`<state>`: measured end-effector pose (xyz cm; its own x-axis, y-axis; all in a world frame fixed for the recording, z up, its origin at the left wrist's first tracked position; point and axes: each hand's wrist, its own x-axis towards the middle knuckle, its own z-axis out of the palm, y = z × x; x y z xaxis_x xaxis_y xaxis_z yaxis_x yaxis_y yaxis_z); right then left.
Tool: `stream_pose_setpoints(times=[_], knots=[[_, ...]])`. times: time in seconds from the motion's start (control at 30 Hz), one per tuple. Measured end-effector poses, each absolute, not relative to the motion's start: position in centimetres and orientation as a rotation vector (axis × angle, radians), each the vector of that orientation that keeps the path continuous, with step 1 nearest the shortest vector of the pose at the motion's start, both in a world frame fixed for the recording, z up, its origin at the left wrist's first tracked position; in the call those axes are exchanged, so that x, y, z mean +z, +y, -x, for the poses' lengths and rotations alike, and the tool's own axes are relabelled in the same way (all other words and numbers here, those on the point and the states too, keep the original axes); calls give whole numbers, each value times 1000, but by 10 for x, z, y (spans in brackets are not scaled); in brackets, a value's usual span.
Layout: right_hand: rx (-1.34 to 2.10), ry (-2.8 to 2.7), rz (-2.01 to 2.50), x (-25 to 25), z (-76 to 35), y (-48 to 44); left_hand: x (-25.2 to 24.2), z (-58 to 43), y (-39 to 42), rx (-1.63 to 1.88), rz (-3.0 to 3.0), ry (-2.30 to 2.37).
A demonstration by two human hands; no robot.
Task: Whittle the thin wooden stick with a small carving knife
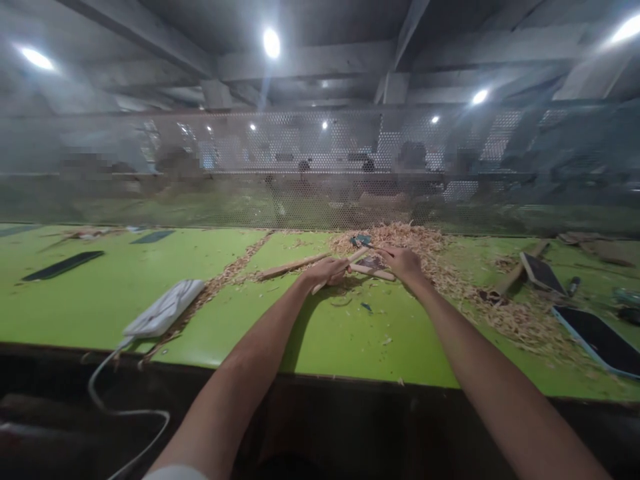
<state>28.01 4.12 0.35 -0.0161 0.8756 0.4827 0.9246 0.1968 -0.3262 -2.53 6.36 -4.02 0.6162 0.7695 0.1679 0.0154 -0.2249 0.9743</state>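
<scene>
My left hand (329,271) is closed around a pale wooden stick (358,255), whose ends show on both sides of the fist. My right hand (404,264) is closed on a thin dark tool (376,247) pointing left; its exact kind is too small to make out. A dark teal piece (361,240) lies by the tool's tip, at the edge of the wood shavings (407,237). Below the right fingers rests another pale wooden stick (373,272). To the left of my left hand, a longer wooden strip (295,266) lies on the green tabletop (360,347).
A white power strip (165,310) with its cable lies at left, near the front edge. Phones (597,340) and a dark-faced slab (543,273) lie at right beside a wooden piece (523,270). A perforated mesh screen (320,193) stands along the back.
</scene>
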Motion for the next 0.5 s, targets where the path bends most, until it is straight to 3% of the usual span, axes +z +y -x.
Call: stream_pose_setpoints(times=[0.23, 0.5], knots=[[-113, -1596, 1878, 15, -310, 30, -42, 33, 56, 686, -1648, 683], [-105, -1627, 1748, 23, -292, 31, -37, 33, 54, 749, -1580, 656]])
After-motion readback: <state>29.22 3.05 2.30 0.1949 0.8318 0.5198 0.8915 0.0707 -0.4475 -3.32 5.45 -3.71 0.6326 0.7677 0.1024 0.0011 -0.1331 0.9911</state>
